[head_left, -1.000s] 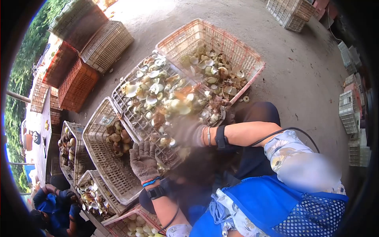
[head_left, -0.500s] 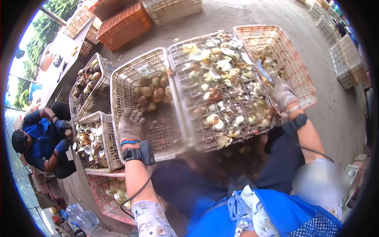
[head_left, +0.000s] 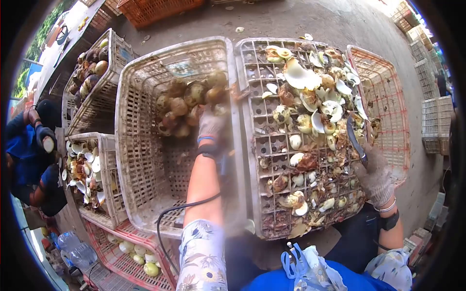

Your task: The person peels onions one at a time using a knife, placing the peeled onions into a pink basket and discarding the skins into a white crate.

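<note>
My gloved left hand (head_left: 211, 125) reaches into the deep crate (head_left: 127, 150), at the near edge of a pile of brown, round, onion-like bulbs (head_left: 179, 105); its fingers are blurred and partly hidden among them. Over the right side of the upturned, grid-bottomed crate (head_left: 252, 169), my gloved right hand (head_left: 377, 178) is closed around a curved knife (head_left: 355, 138), blade pointing up and away. White and yellowish peel pieces (head_left: 301, 76), brown skins and small scraps lie scattered over the grid.
A red-and-white crate (head_left: 388, 97) stands at the right. On the left are a crate of dark bulbs (head_left: 90, 72), a crate of peelings (head_left: 87, 169) and a red crate with pale bulbs (head_left: 141, 252). A co-worker's gloved hands (head_left: 47, 140) show at the far left.
My left hand has moved from the deep crate's near left side in to the bulbs. The view has shifted closer over the crates. My right hand still has the knife.
</note>
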Demonstrator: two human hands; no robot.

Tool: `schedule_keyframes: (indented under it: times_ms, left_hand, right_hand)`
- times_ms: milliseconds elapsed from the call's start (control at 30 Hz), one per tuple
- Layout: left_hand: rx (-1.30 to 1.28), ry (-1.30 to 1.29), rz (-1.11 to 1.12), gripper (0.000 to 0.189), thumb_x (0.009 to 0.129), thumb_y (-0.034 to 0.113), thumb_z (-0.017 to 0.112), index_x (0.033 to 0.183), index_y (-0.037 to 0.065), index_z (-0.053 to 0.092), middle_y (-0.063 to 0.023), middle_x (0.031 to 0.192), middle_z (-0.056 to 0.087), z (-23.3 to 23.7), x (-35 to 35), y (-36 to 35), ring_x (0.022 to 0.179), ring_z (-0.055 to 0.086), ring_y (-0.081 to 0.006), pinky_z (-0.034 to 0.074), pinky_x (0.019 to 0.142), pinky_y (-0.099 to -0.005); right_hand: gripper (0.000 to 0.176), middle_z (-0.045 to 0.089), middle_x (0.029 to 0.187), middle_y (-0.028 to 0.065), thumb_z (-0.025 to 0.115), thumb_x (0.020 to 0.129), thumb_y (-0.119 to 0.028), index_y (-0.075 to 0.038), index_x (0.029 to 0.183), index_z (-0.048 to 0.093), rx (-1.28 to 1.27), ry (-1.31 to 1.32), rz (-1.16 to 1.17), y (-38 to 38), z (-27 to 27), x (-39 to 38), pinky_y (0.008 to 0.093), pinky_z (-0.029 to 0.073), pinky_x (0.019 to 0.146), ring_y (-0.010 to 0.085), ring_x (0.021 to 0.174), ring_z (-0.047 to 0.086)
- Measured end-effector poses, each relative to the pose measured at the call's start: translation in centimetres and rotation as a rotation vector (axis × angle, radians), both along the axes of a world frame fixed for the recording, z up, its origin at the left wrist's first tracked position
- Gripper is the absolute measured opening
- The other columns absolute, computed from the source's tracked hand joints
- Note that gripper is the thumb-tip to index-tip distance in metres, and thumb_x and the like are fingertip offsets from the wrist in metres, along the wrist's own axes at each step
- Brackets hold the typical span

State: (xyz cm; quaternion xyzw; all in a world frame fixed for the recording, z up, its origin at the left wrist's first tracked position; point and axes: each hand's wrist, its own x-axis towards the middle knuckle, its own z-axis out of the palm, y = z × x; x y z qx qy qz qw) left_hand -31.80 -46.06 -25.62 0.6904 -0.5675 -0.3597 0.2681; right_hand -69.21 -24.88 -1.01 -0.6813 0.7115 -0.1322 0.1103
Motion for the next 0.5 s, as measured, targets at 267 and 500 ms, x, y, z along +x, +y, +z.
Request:
schedule_keyframes:
  times_ms: [267, 500]
  left_hand:
    - [0.016, 0.030, 0.093, 0.060, 0.078, 0.031, 0.067, 0.123, -0.006, 0.050, -0.0315, 0.116, 0.057, 1.1, -1.4, 0.8, 0.112, 0.053, -0.0436, 0.044, 0.094, -0.0440]
    - [0.093, 0.944, -0.201, 0.059, 0.081, 0.024, 0.065, 0.130, -0.002, 0.046, -0.0258, 0.120, 0.057, -18.9, 3.8, -2.3, 0.116, 0.053, -0.0358, 0.039, 0.104, -0.0359]
  right_hand:
    - [0.048, 0.060, 0.087, 0.0184, 0.069, 0.076, -0.006, -0.003, 0.123, 0.057, 0.135, -0.034, -0.066, -0.1, 0.0, 0.8, 0.0383, 0.049, 0.070, 0.0312, 0.075, 0.060]
    - [0.048, 0.061, 0.086, 0.0188, 0.068, 0.075, -0.006, -0.003, 0.123, 0.058, 0.086, -0.056, -0.027, 0.7, 0.8, 0.9, 0.0382, 0.050, 0.068, 0.0312, 0.074, 0.063]
